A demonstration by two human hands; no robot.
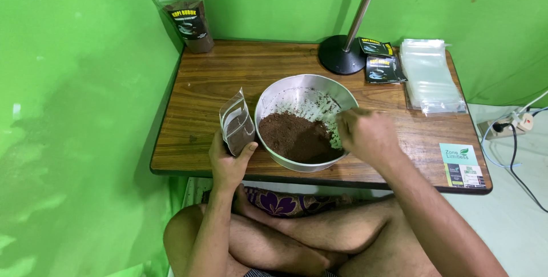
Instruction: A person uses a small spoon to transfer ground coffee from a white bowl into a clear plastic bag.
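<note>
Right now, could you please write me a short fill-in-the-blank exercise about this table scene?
1. The left hand holds a small ____ beside the metal bowl.
2. The right hand reaches into the bowl of ____ powder.
3. A stack of clear bags lies at the table's far ____ corner.

Missing words: pouch; brown; right

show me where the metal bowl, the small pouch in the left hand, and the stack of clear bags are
metal bowl [291,90], head view, bare inner wall at the back.
small pouch [237,123], head view, middle of its face.
stack of clear bags [429,74], head view, middle of the top bag.
</note>
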